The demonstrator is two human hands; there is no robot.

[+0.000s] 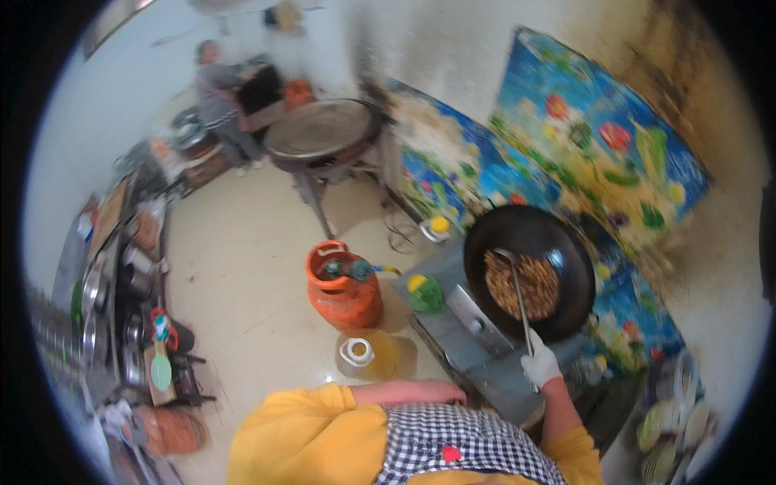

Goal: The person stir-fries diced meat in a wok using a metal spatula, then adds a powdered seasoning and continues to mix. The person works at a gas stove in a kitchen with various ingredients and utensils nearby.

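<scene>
My right hand [541, 365], in a white glove, is closed around the metal handle of a ladle [520, 297]. The ladle's head rests in brown chopped food [542, 282] inside a large black wok [573, 303]. Beneath the wok is a gas stove [479, 321] with a knob, on a grey table [503, 388]. My left forearm [406, 391] lies across my waist at the checked apron [473, 430]; the left hand at its end is hard to make out, and whether it holds anything does not show.
An orange gas cylinder [345, 303] and a jug of yellow liquid [376, 356] stand on the floor left of the table. A green cloth-like item [427, 296] lies beside the stove. Farther off are a large round griddle [324, 130] and another person [221, 103]. Shelves with pots [94, 291] line the left.
</scene>
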